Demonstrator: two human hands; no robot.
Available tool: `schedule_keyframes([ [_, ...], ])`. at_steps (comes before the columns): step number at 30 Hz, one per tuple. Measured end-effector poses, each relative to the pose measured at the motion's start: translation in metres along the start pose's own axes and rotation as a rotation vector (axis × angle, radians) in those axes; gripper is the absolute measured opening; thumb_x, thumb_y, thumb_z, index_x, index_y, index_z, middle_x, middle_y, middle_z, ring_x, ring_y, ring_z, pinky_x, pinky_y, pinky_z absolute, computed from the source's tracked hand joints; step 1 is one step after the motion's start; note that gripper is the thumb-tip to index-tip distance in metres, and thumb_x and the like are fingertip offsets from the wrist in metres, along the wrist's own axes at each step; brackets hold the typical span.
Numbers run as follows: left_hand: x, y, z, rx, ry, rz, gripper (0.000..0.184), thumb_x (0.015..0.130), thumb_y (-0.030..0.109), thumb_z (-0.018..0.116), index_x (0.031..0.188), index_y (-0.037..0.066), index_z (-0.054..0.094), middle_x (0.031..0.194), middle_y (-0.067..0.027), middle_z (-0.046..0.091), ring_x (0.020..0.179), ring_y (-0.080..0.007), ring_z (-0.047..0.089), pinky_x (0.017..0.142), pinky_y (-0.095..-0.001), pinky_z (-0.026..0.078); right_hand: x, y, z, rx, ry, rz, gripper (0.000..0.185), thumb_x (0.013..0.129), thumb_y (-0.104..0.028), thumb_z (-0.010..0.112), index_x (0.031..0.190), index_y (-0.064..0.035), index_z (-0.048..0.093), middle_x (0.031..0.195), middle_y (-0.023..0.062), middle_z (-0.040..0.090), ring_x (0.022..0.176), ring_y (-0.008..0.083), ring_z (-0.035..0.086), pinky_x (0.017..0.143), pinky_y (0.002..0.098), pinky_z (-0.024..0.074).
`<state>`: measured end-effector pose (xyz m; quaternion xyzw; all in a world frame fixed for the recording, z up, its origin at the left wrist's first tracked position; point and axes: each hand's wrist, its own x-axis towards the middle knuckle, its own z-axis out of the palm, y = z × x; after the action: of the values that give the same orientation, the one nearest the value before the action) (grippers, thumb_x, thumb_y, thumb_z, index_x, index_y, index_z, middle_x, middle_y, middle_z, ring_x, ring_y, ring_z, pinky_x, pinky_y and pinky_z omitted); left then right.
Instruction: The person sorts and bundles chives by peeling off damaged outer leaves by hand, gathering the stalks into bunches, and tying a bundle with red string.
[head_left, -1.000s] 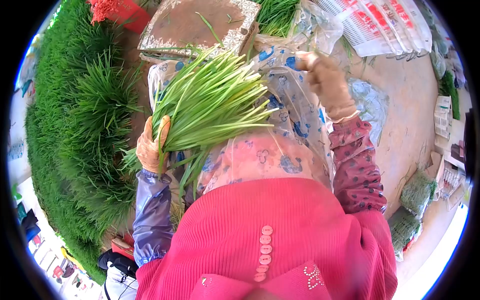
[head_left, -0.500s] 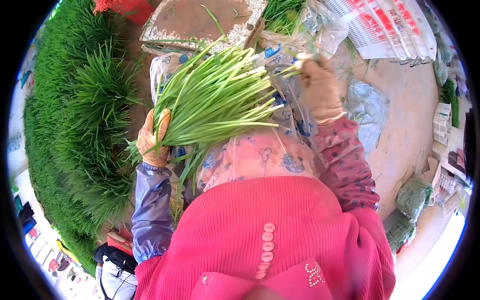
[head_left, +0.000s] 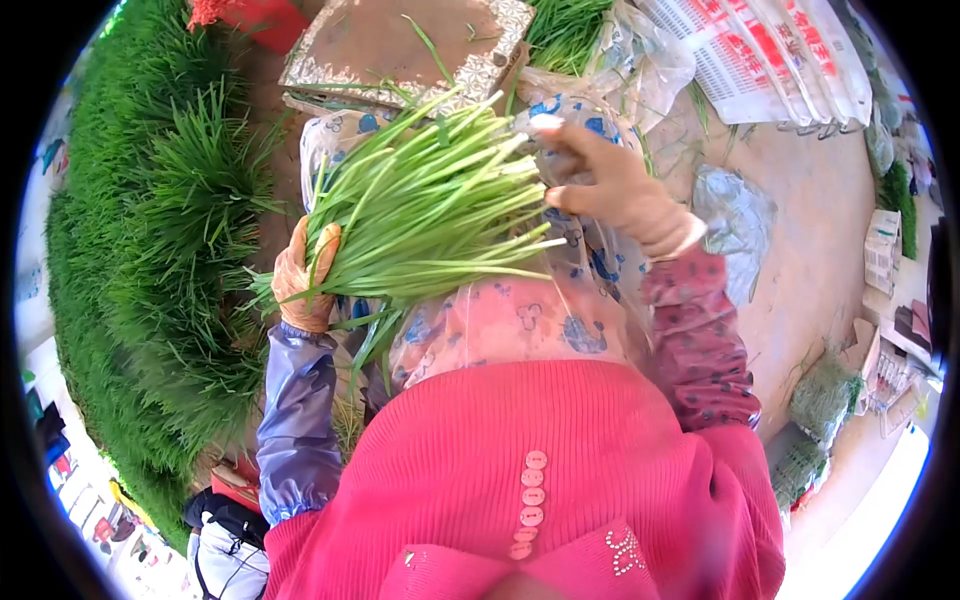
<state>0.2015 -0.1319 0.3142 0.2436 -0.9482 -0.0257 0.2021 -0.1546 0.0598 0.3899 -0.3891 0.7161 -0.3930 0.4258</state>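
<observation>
A loose bunch of long green stalks (head_left: 430, 200) lies across my lap, its pale cut ends pointing right. My left hand (head_left: 305, 275), in a thin glove, is wrapped round the leafy end of the bunch at its left. Just right of the pale ends is my right hand (head_left: 610, 190), also gloved, with thumb and fingers apart and nothing visible between them. A clear plastic apron with blue prints (head_left: 600, 255) covers my lap under the stalks.
Tall green leaves (head_left: 140, 270) are massed along the left. Ahead stands a low patterned box (head_left: 400, 50) with scraps on top. Beyond it are a red bag (head_left: 265, 25), more stalks (head_left: 565, 30), printed plastic bags (head_left: 760, 60) and a crumpled clear sheet (head_left: 735, 225).
My right hand has come back left and down to the pale stalk ends, its fingers now spread. Thin stalks seen by it half a second ago no longer show there. My left hand still holds the bunch.
</observation>
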Motion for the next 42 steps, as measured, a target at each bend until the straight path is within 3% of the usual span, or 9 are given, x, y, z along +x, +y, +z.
schedule_keyframes([
  [6, 0.002, 0.003, -0.010, 0.080, 0.012, 0.081, 0.053, 0.073, 0.011, 0.065, 0.122, 0.032, 0.059, 0.126, -0.0154, 0.056, 0.086, -0.0289, 0.062, 0.074, -0.0376, 0.050, 0.038, -0.004, -0.005, -0.158, 0.181, 0.074, 0.024, 0.083, -0.013, 0.063, 0.103, -0.0010, 0.067, 0.075, 0.0039, 0.064, 0.071, 0.0099, 0.057, 0.065, 0.0257, 0.0468],
  [8, 0.005, 0.003, -0.011, 0.099, -0.016, 0.072, 0.054, 0.073, 0.010, 0.065, 0.121, 0.033, 0.060, 0.125, -0.0153, 0.057, 0.086, -0.0287, 0.062, 0.074, -0.0379, 0.051, 0.042, -0.017, -0.018, 0.177, 0.148, 0.043, 0.021, 0.086, -0.017, 0.062, 0.099, -0.0024, 0.069, 0.074, 0.0042, 0.063, 0.068, 0.0099, 0.054, 0.065, 0.0265, 0.0458],
  [12, 0.009, 0.004, -0.008, 0.104, 0.042, 0.113, 0.051, 0.074, 0.011, 0.067, 0.120, 0.032, 0.059, 0.125, -0.0154, 0.057, 0.087, -0.0286, 0.062, 0.074, -0.0378, 0.051, 0.037, -0.059, 0.012, -0.632, 0.104, -0.438, 0.026, 0.087, -0.026, 0.059, 0.095, -0.0039, 0.071, 0.074, 0.0142, 0.063, 0.069, 0.0281, 0.060, 0.072, 0.0406, 0.0491],
  [18, 0.008, 0.001, -0.008, 0.112, 0.046, 0.117, 0.049, 0.075, 0.013, 0.068, 0.120, 0.031, 0.059, 0.126, -0.0156, 0.057, 0.086, -0.0285, 0.062, 0.074, -0.0377, 0.051, 0.084, -0.022, 0.061, -0.761, -0.193, -0.182, 0.036, 0.079, -0.037, 0.062, 0.087, -0.0023, 0.071, 0.089, 0.0249, 0.065, 0.092, 0.0397, 0.062, 0.082, 0.0460, 0.0484],
  [22, 0.017, 0.004, -0.018, 0.176, 0.057, 0.168, 0.052, 0.074, 0.014, 0.069, 0.121, 0.036, 0.058, 0.123, -0.0144, 0.058, 0.080, -0.0256, 0.061, 0.070, -0.0349, 0.051, 0.074, -0.006, 0.061, -0.574, -0.055, -0.174, 0.031, 0.079, -0.029, 0.059, 0.087, -0.0005, 0.068, 0.093, 0.0225, 0.065, 0.093, 0.0400, 0.061, 0.083, 0.0459, 0.0479],
  [27, 0.021, 0.004, -0.022, 0.216, 0.006, 0.214, 0.057, 0.075, 0.011, 0.065, 0.125, 0.038, 0.056, 0.122, -0.0145, 0.058, 0.078, -0.0245, 0.061, 0.070, -0.0346, 0.051, 0.066, 0.002, -0.008, -0.994, 0.072, -0.041, 0.021, 0.082, -0.017, 0.056, 0.092, -0.0028, 0.068, 0.104, 0.0189, 0.064, 0.101, 0.0355, 0.061, 0.085, 0.0428, 0.0483],
  [30, 0.024, 0.005, -0.027, 0.229, -0.031, 0.213, 0.058, 0.074, 0.012, 0.063, 0.125, 0.038, 0.056, 0.122, -0.0146, 0.058, 0.078, -0.0247, 0.061, 0.070, -0.0345, 0.051, 0.054, -0.017, -0.019, -1.110, 0.431, -0.109, 0.024, 0.085, -0.015, 0.057, 0.103, -0.0042, 0.067, 0.104, 0.0171, 0.065, 0.099, 0.0346, 0.062, 0.085, 0.0415, 0.0493],
  [34, 0.028, 0.007, -0.030, 0.230, -0.116, 0.204, 0.056, 0.074, 0.012, 0.060, 0.124, 0.038, 0.058, 0.123, -0.0146, 0.057, 0.078, -0.0250, 0.062, 0.072, -0.0345, 0.051, 0.040, -0.057, 0.033, -0.415, 0.017, -0.570, 0.036, 0.083, -0.025, 0.067, 0.114, -0.0066, 0.061, 0.097, 0.0170, 0.064, 0.094, 0.0342, 0.062, 0.081, 0.0419, 0.0490],
  [42, 0.025, 0.003, -0.031, 0.204, -0.125, 0.196, 0.056, 0.075, 0.010, 0.061, 0.124, 0.038, 0.057, 0.128, -0.0160, 0.055, 0.086, -0.0265, 0.061, 0.076, -0.0365, 0.051, 0.068, -0.051, 0.082, -0.789, -0.043, -0.781, 0.027, 0.076, -0.016, 0.070, 0.100, -0.0082, 0.060, 0.076, 0.0095, 0.059, 0.075, 0.0317, 0.059, 0.062, 0.0418, 0.0449],
])
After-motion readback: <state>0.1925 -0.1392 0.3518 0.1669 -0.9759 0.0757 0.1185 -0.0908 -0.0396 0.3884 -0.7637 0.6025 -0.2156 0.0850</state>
